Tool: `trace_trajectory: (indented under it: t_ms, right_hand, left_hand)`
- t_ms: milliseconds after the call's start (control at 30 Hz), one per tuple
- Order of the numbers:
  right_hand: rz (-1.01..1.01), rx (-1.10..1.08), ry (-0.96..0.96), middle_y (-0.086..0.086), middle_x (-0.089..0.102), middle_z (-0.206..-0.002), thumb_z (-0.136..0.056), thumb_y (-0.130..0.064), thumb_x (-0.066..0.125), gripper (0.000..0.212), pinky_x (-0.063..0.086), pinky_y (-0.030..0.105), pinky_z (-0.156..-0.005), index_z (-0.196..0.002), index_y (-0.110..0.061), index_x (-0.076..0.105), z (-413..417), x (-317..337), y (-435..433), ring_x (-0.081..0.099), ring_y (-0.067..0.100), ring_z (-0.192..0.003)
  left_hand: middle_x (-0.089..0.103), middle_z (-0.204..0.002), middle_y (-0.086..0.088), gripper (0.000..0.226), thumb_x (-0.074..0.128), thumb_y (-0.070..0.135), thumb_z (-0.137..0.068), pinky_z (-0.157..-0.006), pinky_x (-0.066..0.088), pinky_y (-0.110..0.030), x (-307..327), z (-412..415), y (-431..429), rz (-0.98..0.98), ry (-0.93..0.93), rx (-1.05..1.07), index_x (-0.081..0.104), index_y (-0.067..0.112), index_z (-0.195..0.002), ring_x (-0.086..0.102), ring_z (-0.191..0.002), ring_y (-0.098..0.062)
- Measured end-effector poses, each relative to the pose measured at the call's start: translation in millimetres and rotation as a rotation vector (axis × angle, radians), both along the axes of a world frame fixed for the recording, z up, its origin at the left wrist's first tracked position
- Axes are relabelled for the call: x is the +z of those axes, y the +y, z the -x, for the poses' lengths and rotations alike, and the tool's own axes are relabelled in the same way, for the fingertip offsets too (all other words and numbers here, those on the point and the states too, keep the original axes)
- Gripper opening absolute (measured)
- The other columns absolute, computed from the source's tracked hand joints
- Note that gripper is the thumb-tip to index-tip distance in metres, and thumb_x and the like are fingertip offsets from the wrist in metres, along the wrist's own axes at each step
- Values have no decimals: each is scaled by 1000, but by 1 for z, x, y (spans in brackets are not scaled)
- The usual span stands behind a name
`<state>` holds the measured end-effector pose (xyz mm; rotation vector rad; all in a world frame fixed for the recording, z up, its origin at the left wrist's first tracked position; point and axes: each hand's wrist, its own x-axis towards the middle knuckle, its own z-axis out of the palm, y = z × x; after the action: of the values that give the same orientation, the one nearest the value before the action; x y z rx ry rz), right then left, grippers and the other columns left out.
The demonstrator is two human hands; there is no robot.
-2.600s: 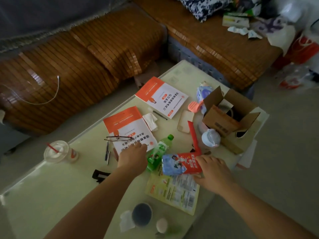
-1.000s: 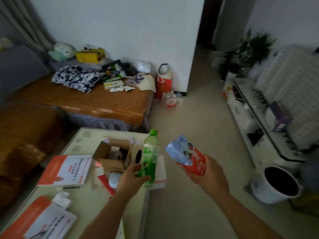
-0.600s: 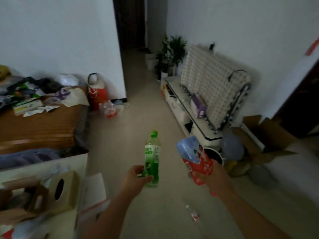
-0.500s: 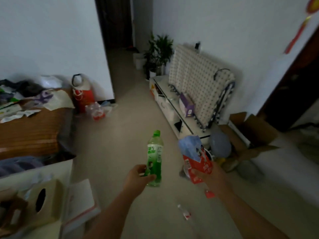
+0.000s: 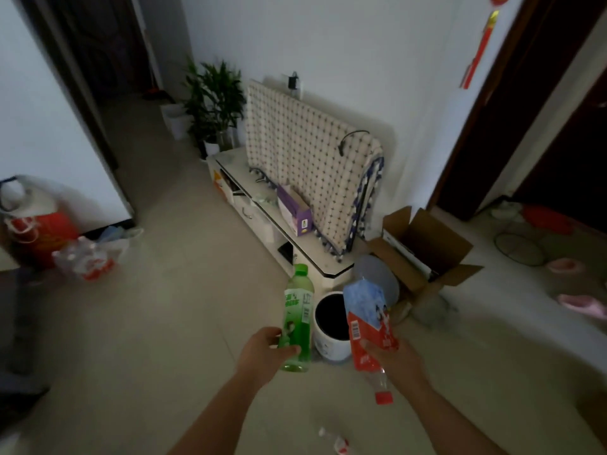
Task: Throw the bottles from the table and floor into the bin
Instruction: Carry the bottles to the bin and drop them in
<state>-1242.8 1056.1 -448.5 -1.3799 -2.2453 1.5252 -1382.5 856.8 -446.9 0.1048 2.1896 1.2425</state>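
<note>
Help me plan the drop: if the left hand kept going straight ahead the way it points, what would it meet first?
Probably the white bin, just beyond the left hand and its green bottle; depth is unclear.

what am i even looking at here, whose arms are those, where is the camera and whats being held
There is no machine here. A person wears a wide-angle camera on the head, so the picture looks forward and down along their own two bare arms. That is why the room's edges look bent.

The left hand holds a green bottle upright. The right hand holds a red and blue packet, and a clear bottle with a red cap pokes out below it, cap down.

Just beyond the hands, on the floor, stands a white bin with a dark open top, beside a low white cabinet. Another small bottle lies on the floor near the bottom edge.
</note>
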Motion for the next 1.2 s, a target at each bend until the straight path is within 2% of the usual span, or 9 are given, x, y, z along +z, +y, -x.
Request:
trace_trajectory:
  t_ms: [133,300,600,733,867,933,1000,1100,1200]
  right_hand:
    - [63,-107,-89,12,64,-114,-70,-50,77,71,45,34,-86,-122,-7,54,34,-13,12,61,30,-102]
    - [70,-193,-205,18,63,-117,-71,-55,73,71,46,39,-87,-116,-7,48,62,-49,40,60,36,-104]
    - [216,-209,-314,17,61,-122,-78,-47,68,63,40,31,-77,-122,-8,46,100,-143,121,60,33,-103]
    - [342,-234,-336,13,63,-114,-55,-56,61,80,50,37,-80,-119,-9,47,114,-190,152,61,29,-93]
    - [464,-246,-356,9,65,-106,-49,-54,62,80,49,32,-68,-115,-12,48,130,-242,179,65,25,-90]
    - [508,-220,-368,10,66,-107,-48,-57,63,81,47,30,-66,-115,-12,49,140,-270,190,65,25,-91]
    - [518,-192,-388,12,66,-109,-44,-66,59,91,51,33,-74,-115,-9,55,150,-298,200,65,28,-97]
    - [500,-184,-372,14,57,-122,-42,-73,54,102,49,44,-94,-122,-10,53,164,-328,210,56,34,-113]
    - [470,-193,-361,16,61,-120,-52,-75,56,95,50,49,-95,-119,-8,56,177,-350,219,59,35,-109]
  left_hand:
    - [72,-107,-6,90,77,51,-35,-92,54,-45,-26,44,35,9,-37,-82,65,11,-115,69,-98,-23]
    - [73,-107,-12,95,78,50,-27,-90,55,-47,-71,71,78,-2,-155,-103,64,8,-111,70,-95,-27]
    - [70,-94,-7,70,78,36,-52,-71,51,-29,-141,101,161,125,-238,-137,65,6,-114,69,-83,-23]
    - [71,-91,-7,62,84,30,-60,-60,50,-27,-189,115,197,169,-278,-139,66,5,-113,67,-72,-16]
    - [75,-96,-8,79,75,47,-44,-76,56,-34,-239,128,229,207,-277,-127,68,9,-113,71,-83,-22]
    - [73,-93,-6,69,80,41,-55,-73,54,-32,-257,134,241,221,-282,-116,68,8,-114,69,-82,-20]
    - [71,-92,-7,57,81,33,-66,-74,53,-32,-277,141,252,234,-287,-100,66,8,-115,68,-82,-22]
    - [73,-100,-10,67,79,40,-57,-82,55,-37,-307,153,265,260,-297,-67,66,9,-115,70,-87,-25]
    - [73,-104,-10,69,80,44,-56,-87,56,-42,-332,165,278,268,-324,-54,65,10,-115,70,-89,-25]
